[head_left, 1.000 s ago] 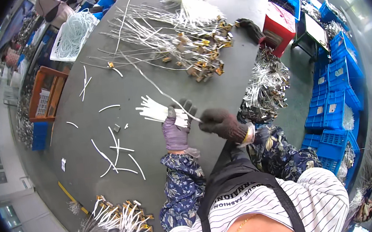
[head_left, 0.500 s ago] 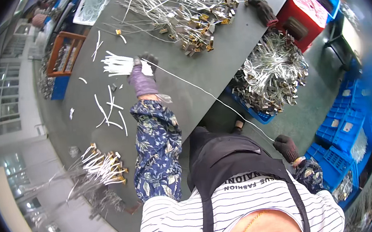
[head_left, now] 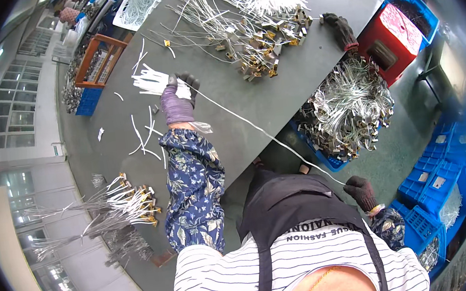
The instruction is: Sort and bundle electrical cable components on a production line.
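The left hand (head_left: 179, 97), in a purple and dark work glove, rests on the grey worktable (head_left: 274, 102) with its fingers closed on a bundle of short white tubes (head_left: 151, 81) and on one end of a long white cable (head_left: 260, 131). That cable runs taut across the table edge and down to the right hand (head_left: 362, 192), in a dark glove, held low beside the person's body and closed around the cable's other end. Loose white tube pieces (head_left: 145, 137) lie just left of the left forearm. Farther up the table sits a heap of wires with brass terminals (head_left: 244, 26); another finished bunch (head_left: 121, 204) lies near the left elbow. A blue crate (head_left: 327, 159) of tangled wires stands beside the table, a red bin (head_left: 394, 40) beyond it.
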Available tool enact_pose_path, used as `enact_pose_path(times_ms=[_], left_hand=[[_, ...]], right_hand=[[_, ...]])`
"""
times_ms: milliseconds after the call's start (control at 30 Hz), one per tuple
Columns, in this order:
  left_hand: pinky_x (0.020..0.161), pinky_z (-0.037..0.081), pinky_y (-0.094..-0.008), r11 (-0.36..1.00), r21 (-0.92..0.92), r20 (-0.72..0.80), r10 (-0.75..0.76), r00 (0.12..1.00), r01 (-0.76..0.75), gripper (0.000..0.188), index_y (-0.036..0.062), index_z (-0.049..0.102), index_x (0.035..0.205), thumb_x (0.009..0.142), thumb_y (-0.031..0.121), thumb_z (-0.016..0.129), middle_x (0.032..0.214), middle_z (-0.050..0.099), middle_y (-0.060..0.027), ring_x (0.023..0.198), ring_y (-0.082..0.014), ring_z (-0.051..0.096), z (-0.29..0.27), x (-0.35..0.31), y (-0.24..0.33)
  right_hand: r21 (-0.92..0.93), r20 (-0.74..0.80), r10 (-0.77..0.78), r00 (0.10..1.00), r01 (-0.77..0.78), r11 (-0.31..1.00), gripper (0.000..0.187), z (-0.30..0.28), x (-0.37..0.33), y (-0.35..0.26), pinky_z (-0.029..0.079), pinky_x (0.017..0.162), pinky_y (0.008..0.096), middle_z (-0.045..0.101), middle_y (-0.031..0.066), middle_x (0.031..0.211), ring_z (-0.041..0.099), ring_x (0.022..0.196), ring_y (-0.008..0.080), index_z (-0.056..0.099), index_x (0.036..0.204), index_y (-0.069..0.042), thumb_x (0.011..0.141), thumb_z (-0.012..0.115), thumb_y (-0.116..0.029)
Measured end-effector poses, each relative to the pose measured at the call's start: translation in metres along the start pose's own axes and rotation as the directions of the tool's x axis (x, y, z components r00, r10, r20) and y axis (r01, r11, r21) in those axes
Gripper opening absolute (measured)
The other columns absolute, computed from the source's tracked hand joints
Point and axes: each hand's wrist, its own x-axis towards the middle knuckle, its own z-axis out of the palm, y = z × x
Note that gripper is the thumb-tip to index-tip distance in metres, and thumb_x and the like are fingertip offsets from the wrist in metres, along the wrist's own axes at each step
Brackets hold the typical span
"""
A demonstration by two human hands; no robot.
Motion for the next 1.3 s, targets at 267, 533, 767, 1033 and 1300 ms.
enact_pose_path(times_ms=[267,533,767,1033,1300], left_hand=[[0.080,0.056,-0.0472,0.992,-0.123,0.050,0.026,0.998,-0.019,0.021,0.0066,0.056,0.099,0.092,0.027,0.053,0.093,0.064,-0.0130,0.085,-0.0288,0.065,-0.019,0.012,0.027],[0.080,0.054,-0.0464,0.971,-0.083,0.154,-0.209,0.966,0.223,0.021,0.0062,0.058,0.101,0.087,0.022,0.062,0.091,0.065,-0.0124,0.083,-0.0279,0.064,-0.054,0.012,-0.018],[0.075,0.054,-0.0361,0.873,-0.312,0.111,-0.358,0.927,0.375,0.021,0.0016,0.057,0.104,0.085,0.007,0.062,0.091,0.061,-0.0067,0.079,-0.0232,0.060,-0.135,-0.005,-0.109],[0.078,0.057,-0.0461,0.998,-0.003,-0.066,0.060,0.996,-0.060,0.023,0.0024,0.055,0.101,0.089,0.022,0.059,0.090,0.063,-0.0147,0.082,-0.0286,0.065,-0.047,-0.015,0.035],[0.076,0.058,-0.0454,0.995,0.000,-0.081,0.103,0.991,-0.103,0.019,0.0056,0.055,0.100,0.088,0.019,0.060,0.089,0.063,-0.0136,0.078,-0.0270,0.065,-0.040,-0.017,0.050]], right_hand=[[0.191,0.007,0.091,0.996,-0.091,0.977,0.015,0.005,-0.004,-0.008,0.041,0.056,0.0280,0.056,0.0031,0.065,0.051,0.061,0.0119,0.062,0.079,-0.001,0.075,0.066,-0.015],[0.240,0.104,0.143,0.984,-0.164,0.957,0.014,0.014,-0.001,-0.011,0.041,0.056,0.0271,0.057,0.0029,0.066,0.051,0.062,0.0116,0.063,0.080,-0.001,0.074,0.066,-0.014],[0.234,0.097,0.137,0.986,-0.156,0.960,0.012,0.026,0.025,-0.039,0.038,0.051,0.0249,0.056,0.0004,0.064,0.048,0.057,0.0084,0.065,0.077,-0.003,0.074,0.067,-0.014],[0.217,-0.006,0.146,0.989,-0.142,0.966,0.011,0.019,0.003,-0.004,0.036,0.048,0.0246,0.055,0.0007,0.061,0.046,0.052,0.0095,0.061,0.074,-0.003,0.074,0.066,-0.014],[0.211,0.015,0.128,0.992,-0.129,0.969,0.010,0.014,0.003,-0.009,0.037,0.047,0.0244,0.055,-0.0004,0.061,0.048,0.052,0.0083,0.062,0.073,-0.004,0.075,0.067,-0.011]])
